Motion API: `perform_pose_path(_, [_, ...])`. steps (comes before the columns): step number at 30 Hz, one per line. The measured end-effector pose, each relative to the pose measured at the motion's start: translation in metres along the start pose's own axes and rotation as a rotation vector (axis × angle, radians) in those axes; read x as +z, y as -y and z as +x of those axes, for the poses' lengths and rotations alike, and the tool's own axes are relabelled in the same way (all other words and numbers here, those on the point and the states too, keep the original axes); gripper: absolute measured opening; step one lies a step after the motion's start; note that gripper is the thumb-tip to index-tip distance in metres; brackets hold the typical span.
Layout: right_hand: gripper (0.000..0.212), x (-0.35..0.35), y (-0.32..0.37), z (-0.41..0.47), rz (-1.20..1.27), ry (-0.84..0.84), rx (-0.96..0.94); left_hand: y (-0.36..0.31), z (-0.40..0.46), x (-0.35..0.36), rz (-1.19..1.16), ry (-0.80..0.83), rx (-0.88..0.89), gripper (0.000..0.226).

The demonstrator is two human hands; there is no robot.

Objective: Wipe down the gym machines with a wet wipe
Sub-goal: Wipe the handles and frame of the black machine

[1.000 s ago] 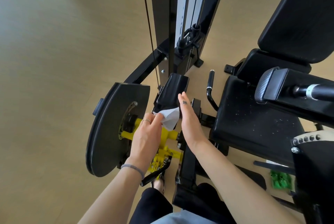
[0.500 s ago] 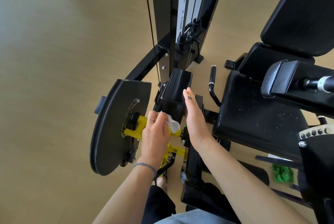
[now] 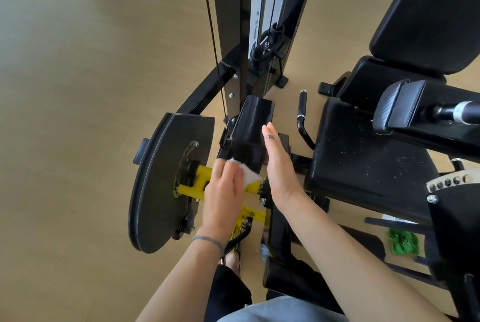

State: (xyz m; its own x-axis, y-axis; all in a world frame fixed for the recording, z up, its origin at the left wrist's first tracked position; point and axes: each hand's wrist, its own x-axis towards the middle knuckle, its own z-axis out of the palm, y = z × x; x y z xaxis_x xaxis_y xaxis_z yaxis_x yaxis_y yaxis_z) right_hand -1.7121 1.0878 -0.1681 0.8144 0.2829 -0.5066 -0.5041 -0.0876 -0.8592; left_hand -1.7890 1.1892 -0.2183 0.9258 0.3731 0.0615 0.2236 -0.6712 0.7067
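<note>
A pale wood-look floor (image 3: 78, 88) runs under everything, bare and evenly lit on the left side. A black gym machine (image 3: 259, 23) stands on it, its upright frame and cables rising at the top middle. A round black disc (image 3: 161, 178) sits edge-on at the machine's left, fixed to a yellow bracket (image 3: 197, 184). To the right is a speckled black seat (image 3: 363, 160) with a backrest (image 3: 428, 10) above it and a padded bar (image 3: 405, 114) reaching across from the right edge. A short black handle (image 3: 302, 114) stands between the seat and a black pad (image 3: 249, 134) in the middle. Something green (image 3: 404, 242) lies on the floor under the seat frame.

The left hand (image 3: 223, 199) holds a white wipe (image 3: 246, 173) with curled fingers, pressing it against the near end of the black pad, just above the yellow bracket. The right hand (image 3: 279, 165) is released, fingers straight and together, its palm lying flat along the right side of the same pad.
</note>
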Motion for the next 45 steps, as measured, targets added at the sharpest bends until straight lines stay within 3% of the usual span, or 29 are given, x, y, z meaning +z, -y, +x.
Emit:
perform_pose_path(2, [0.05,0.0,-0.001,0.001,-0.013,-0.008,-0.007,0.025,-0.019,0.012,-0.061,0.008,-0.28,0.015])
perform_pose_path(5, [0.051,0.0,-0.001,0.002,-0.004,-0.015,-0.009,0.037,-0.01,0.019,-0.511,-0.022,-1.05,0.02])
perform_pose_path(9, [0.05,0.0,0.0,0.002,0.013,-0.023,-0.001,0.006,0.018,0.012,-1.335,-0.064,-1.223,0.028])
perform_pose_path(12, [0.05,0.004,0.001,0.0,0.016,-0.029,-0.002,-0.01,0.026,0.015,-1.565,-0.15,-1.33,0.036])
perform_pose_path(17, [0.049,0.006,0.0,0.002,-0.001,-0.028,-0.016,-0.017,0.016,0.028,-1.537,0.043,-1.341,0.033])
perform_pose_path(21, [0.049,0.005,0.0,0.003,0.002,-0.033,-0.013,-0.015,0.024,0.023,-1.536,0.044,-1.403,0.031])
perform_pose_path(22, [0.048,0.004,0.0,0.003,0.0,-0.032,-0.017,-0.013,0.026,0.017,-1.503,0.019,-1.368,0.033])
perform_pose_path(24, [0.048,0.004,0.001,0.003,-0.013,-0.04,-0.029,-0.006,0.031,0.007,-1.424,-0.051,-1.347,0.065])
perform_pose_path(25, [0.049,0.005,0.001,0.003,-0.019,-0.047,-0.031,-0.006,0.035,0.003,-1.414,-0.083,-1.342,0.066])
perform_pose_path(29, [0.049,0.008,0.001,0.005,-0.04,-0.062,-0.027,-0.029,0.043,0.005,-1.348,-0.221,-1.424,0.044])
perform_pose_path(37, [0.049,0.003,0.005,0.002,-0.001,-0.034,0.002,-0.05,0.04,0.011,-1.198,0.123,-1.448,0.035])
perform_pose_path(40, [0.05,-0.001,0.011,-0.001,0.02,-0.015,0.017,-0.053,0.057,-0.007,-1.149,0.093,-1.483,0.041])
perform_pose_path(45, [0.053,-0.005,0.018,-0.006,0.022,-0.004,0.046,-0.064,0.079,-0.013,-1.081,0.053,-1.441,0.034])
